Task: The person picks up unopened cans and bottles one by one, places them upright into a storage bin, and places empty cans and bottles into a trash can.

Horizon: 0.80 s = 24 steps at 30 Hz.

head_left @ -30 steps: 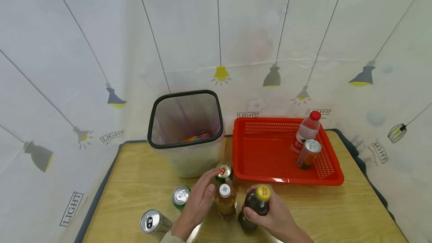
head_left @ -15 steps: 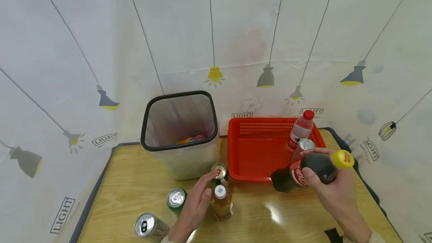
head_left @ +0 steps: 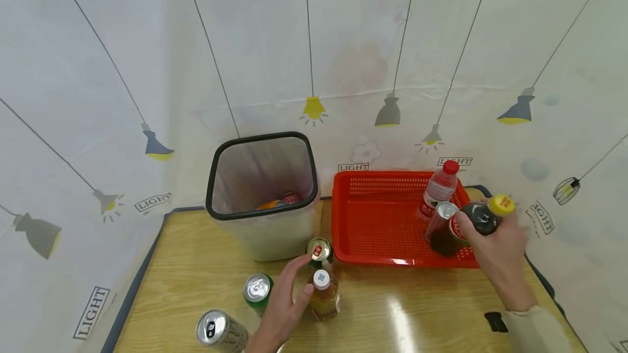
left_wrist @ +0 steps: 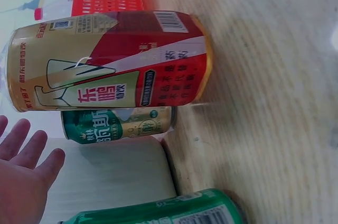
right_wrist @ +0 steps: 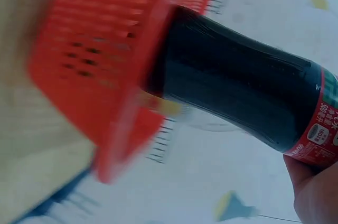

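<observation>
My right hand (head_left: 502, 249) grips a cola bottle (right_wrist: 232, 76) with a yellow cap and red label. The bottle tilts over the front right of the red basket (head_left: 375, 222), its base overlapping the rim in the right wrist view. Beside it in the basket are a red-capped clear bottle (head_left: 441, 185) and a can (head_left: 438, 223). My left hand (head_left: 282, 309) has relaxed fingers, with its thumb close to a white-capped amber bottle (head_left: 325, 303). A gold-topped can (head_left: 320, 250) stands by the left fingertips. In the left wrist view, a gold-and-red labelled container (left_wrist: 111, 60) stands past the hand.
A black-rimmed bin (head_left: 289, 236) stands behind the left hand, with several things inside. Left of that hand are a green can (head_left: 257, 290) and a pale can (head_left: 223, 331). A small black object (head_left: 495, 321) lies by the right sleeve. A patterned cloth hangs behind the table.
My right hand has carried the cola bottle from beside the amber bottle rightward and then up to the basket's front right. The left hand has stayed near the amber bottle.
</observation>
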{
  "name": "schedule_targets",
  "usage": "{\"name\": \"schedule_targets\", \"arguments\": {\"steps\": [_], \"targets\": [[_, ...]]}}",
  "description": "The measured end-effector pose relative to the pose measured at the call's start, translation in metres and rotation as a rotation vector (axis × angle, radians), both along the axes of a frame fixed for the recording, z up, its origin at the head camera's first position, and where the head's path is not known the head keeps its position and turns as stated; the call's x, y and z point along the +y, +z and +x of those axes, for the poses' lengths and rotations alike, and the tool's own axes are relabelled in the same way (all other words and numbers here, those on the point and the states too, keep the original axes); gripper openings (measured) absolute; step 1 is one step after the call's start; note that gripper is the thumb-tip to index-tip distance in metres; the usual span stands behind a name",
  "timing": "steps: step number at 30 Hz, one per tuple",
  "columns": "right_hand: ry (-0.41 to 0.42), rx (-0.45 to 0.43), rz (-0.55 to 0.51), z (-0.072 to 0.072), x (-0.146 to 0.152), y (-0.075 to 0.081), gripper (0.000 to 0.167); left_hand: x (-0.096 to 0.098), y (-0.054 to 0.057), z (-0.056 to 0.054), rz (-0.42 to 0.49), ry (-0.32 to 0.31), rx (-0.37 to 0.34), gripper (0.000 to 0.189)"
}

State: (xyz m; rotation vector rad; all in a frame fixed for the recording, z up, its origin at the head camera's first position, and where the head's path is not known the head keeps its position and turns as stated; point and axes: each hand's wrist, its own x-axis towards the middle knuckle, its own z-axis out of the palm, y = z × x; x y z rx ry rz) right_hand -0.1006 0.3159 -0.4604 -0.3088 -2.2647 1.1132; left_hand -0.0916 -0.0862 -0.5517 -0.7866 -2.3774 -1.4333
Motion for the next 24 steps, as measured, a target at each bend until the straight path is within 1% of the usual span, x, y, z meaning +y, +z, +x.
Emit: {"name": "schedule_targets", "arguments": {"steps": [2, 5, 9, 11, 16, 18, 22, 24], "targets": [[-0.013, -0.058, 0.0, -0.004, 0.005, -0.013, 0.061, 0.0, -0.002, 0.002, -0.005, 0.006, -0.002, 0.049], [-0.015, -0.12, -0.001, -0.008, 0.009, -0.03, 0.064, 0.0, -0.004, 0.004, -0.006, 0.007, 0.008, 0.05], [-0.002, -0.15, 0.004, -0.013, 0.012, -0.043, 0.065, 0.0, -0.006, 0.005, -0.002, 0.005, 0.012, 0.051], [0.002, -0.167, 0.006, -0.016, 0.012, -0.047, 0.065, 0.0, -0.005, 0.005, -0.001, 0.007, 0.009, 0.051], [0.011, -0.235, -0.017, -0.019, 0.013, -0.053, 0.074, -0.001, -0.006, 0.005, 0.004, 0.001, 0.012, 0.051], [0.005, -0.25, -0.03, -0.02, 0.014, -0.055, 0.076, -0.001, -0.006, 0.005, 0.008, -0.004, 0.021, 0.052], [0.005, -0.268, -0.01, -0.024, 0.018, -0.058, 0.079, -0.002, -0.008, 0.004, 0.009, -0.005, 0.031, 0.054], [0.023, -0.282, 0.009, -0.026, 0.019, -0.059, 0.081, -0.002, -0.009, 0.004, 0.008, -0.002, 0.031, 0.055]]}}
